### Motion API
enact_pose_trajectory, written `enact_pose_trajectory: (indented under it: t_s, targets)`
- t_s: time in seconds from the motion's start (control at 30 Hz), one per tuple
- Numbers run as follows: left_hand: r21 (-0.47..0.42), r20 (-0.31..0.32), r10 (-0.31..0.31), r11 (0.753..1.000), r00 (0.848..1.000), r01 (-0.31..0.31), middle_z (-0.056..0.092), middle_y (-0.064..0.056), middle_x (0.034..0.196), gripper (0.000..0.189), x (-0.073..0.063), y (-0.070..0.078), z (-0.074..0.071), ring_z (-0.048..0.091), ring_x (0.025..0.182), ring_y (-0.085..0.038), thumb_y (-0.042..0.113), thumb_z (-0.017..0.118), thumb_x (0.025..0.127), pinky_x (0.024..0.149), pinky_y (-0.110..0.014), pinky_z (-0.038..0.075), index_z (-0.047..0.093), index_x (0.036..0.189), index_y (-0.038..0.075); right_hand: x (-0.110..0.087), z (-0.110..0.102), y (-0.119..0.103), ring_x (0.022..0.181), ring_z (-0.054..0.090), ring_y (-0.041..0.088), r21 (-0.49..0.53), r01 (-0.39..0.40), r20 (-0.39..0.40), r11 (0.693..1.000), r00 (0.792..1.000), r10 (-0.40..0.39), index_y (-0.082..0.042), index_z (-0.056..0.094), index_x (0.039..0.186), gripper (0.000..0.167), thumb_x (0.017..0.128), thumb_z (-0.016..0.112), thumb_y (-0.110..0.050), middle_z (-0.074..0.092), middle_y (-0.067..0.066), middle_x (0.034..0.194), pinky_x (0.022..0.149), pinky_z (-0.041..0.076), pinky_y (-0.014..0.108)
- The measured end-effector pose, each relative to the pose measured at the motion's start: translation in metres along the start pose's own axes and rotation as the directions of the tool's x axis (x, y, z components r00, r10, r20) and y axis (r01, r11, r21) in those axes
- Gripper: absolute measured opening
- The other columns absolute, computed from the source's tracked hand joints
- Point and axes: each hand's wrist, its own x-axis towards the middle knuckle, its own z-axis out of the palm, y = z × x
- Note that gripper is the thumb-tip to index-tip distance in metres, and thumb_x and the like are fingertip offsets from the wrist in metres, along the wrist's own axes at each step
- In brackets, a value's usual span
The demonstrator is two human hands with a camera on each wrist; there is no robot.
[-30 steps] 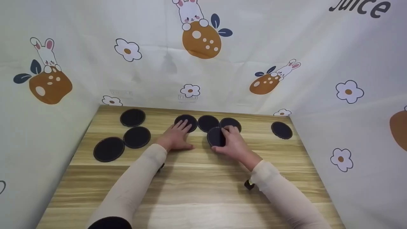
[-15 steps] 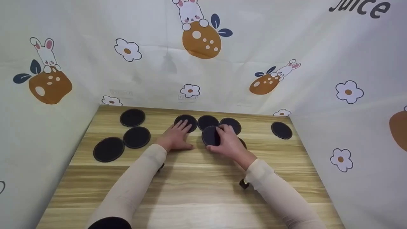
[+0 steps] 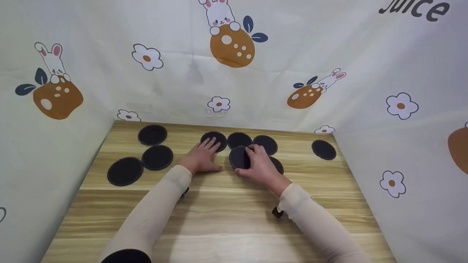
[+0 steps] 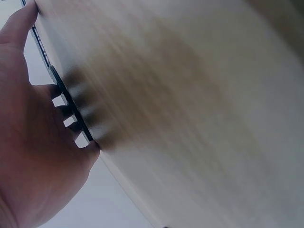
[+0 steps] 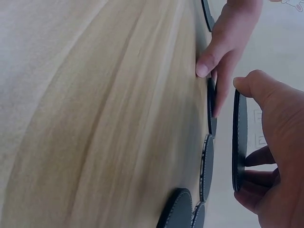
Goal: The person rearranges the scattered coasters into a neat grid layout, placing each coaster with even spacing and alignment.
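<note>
My right hand (image 3: 265, 166) pinches a round black coaster (image 3: 238, 157) by its edges, thumb on the near side and fingers on the far side. The right wrist view shows this held coaster (image 5: 240, 137) lifted off the table. With fingers spread, my left hand (image 3: 200, 159) rests on another black coaster (image 3: 219, 136) near the back edge. To its right lie a coaster (image 3: 239, 138) and one more coaster (image 3: 266, 143) in a row. A further coaster (image 3: 277, 166) lies in front of that row, partly hidden by my right hand.
On the left of the wooden table (image 3: 226, 226) lie a back coaster (image 3: 152, 134), a middle coaster (image 3: 157, 157) and a front coaster (image 3: 125, 171). A lone coaster (image 3: 324, 149) sits at the right. Printed cloth (image 3: 175, 87) walls the back and sides.
My right hand has carried its coaster a short way left, uncovering part of the coaster behind the hand. My left hand stays where it was.
</note>
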Motion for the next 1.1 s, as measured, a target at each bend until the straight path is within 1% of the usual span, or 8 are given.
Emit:
enact_pose_trajectory:
  t_s: [0.13,0.23,0.33,0.47,0.6,0.73,0.87,1.1]
  targets:
    - [-0.009,-0.007,0.002,1.0,1.0,-0.002,0.011,-0.015,0.185,0.114,-0.001,0.0,-0.001,0.008,0.171,-0.037,0.072,0.073,0.093,0.134,-0.062,0.016,0.025,0.177,0.011,0.0,0.005,0.0,0.145,0.046,0.035,0.016,-0.016,0.007,1.0,1.0,0.016,0.005,0.055,0.158,0.099,0.089,0.088,-0.058,0.052,0.021,0.157,0.12,0.046,0.047]
    - [-0.019,-0.029,0.014,1.0,0.999,-0.014,0.015,-0.017,0.184,0.112,-0.007,0.003,-0.004,0.011,0.17,-0.039,0.069,0.074,0.094,0.133,-0.063,0.017,0.028,0.176,0.009,-0.001,0.009,0.001,0.145,0.047,0.036,0.023,-0.017,0.013,1.0,1.0,0.016,0.006,0.055,0.158,0.099,0.089,0.088,-0.056,0.052,0.022,0.156,0.12,0.046,0.047]
    - [-0.016,-0.029,0.015,1.0,0.999,-0.015,0.015,-0.018,0.184,0.111,-0.008,0.005,-0.004,0.011,0.17,-0.04,0.068,0.074,0.094,0.133,-0.063,0.017,0.028,0.176,0.008,-0.001,0.013,0.002,0.145,0.047,0.038,0.02,-0.017,0.022,1.0,1.0,0.017,0.007,0.055,0.157,0.099,0.089,0.088,-0.057,0.052,0.023,0.157,0.12,0.046,0.047]
    - [-0.01,-0.024,0.011,1.0,1.0,-0.011,0.014,-0.018,0.184,0.111,-0.007,0.005,-0.005,0.011,0.17,-0.04,0.067,0.073,0.094,0.134,-0.063,0.017,0.027,0.176,0.008,0.0,0.018,0.004,0.152,0.043,0.044,0.018,-0.032,0.042,0.999,0.999,0.031,0.006,0.056,0.157,0.099,0.089,0.088,-0.059,0.05,0.025,0.161,0.124,0.042,0.05]
    - [-0.007,-0.029,0.018,1.0,0.999,-0.018,0.016,-0.018,0.184,0.11,-0.007,0.005,-0.006,0.012,0.17,-0.04,0.067,0.074,0.094,0.133,-0.063,0.018,0.029,0.176,0.008,0.0,0.022,0.005,0.154,0.041,0.048,0.029,-0.035,0.057,0.999,0.998,0.034,0.007,0.055,0.157,0.1,0.089,0.088,-0.058,0.048,0.025,0.163,0.127,0.038,0.054]
    - [0.001,-0.023,0.016,1.0,1.0,-0.016,0.014,-0.017,0.184,0.111,-0.006,0.004,-0.004,0.011,0.17,-0.039,0.068,0.073,0.095,0.133,-0.063,0.018,0.027,0.176,0.009,0.0,0.024,0.004,0.153,0.044,0.046,0.035,-0.034,0.064,0.999,0.997,0.032,0.008,0.055,0.157,0.1,0.088,0.089,-0.057,0.051,0.025,0.159,0.127,0.037,0.056]
    - [0.008,-0.016,0.009,1.0,1.0,-0.009,0.013,-0.016,0.185,0.111,-0.006,0.004,-0.004,0.01,0.17,-0.038,0.07,0.072,0.095,0.134,-0.062,0.017,0.026,0.177,0.01,-0.001,0.026,0.005,0.15,0.047,0.044,0.035,-0.033,0.072,0.999,0.997,0.031,0.009,0.054,0.157,0.1,0.089,0.088,-0.056,0.053,0.026,0.154,0.126,0.038,0.055]
    - [-0.009,-0.017,0.006,1.0,1.0,-0.006,0.013,-0.016,0.185,0.111,-0.008,0.005,-0.004,0.009,0.17,-0.038,0.07,0.073,0.095,0.134,-0.062,0.016,0.027,0.177,0.011,0.0,0.029,0.006,0.15,0.047,0.046,0.027,-0.051,0.073,0.998,0.996,0.049,0.007,0.055,0.157,0.098,0.09,0.088,-0.057,0.053,0.026,0.155,0.125,0.04,0.055]
